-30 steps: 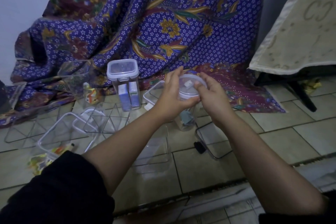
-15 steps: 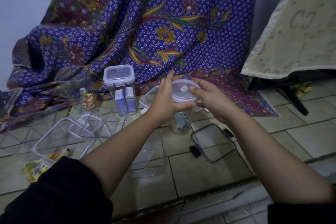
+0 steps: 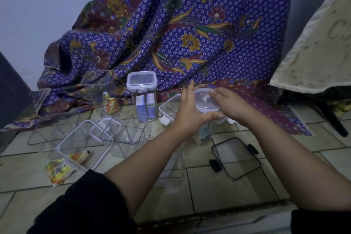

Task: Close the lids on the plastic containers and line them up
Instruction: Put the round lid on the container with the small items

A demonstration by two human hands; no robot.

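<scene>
The round lid [image 3: 206, 101] sits on top of a clear jar [image 3: 204, 135] that stands on the tiled floor [image 3: 218, 192], a little to the 1 o'clock side of the picture's middle. The left hand [image 3: 190, 109] grips the lid from 9 o'clock: its fingers [image 3: 189, 89] stand straight up against the rim and the thumb wraps along the near edge. The right hand [image 3: 228, 104] lies palm down across the 3 o'clock side, its fingers spread fairly flat and pressing on the top.

At 10 o'clock from the jar stands a closed tall container [image 3: 142, 99] with two blue boxes inside. At 5 o'clock, near the jar, a black-clipped lid [image 3: 235, 158] lies flat on the floor. At 8 o'clock, well apart, an open rectangular container [image 3: 79, 144] holds colourful sachets. A purple batik cloth [image 3: 199, 30] hangs behind, at 12 o'clock.
</scene>
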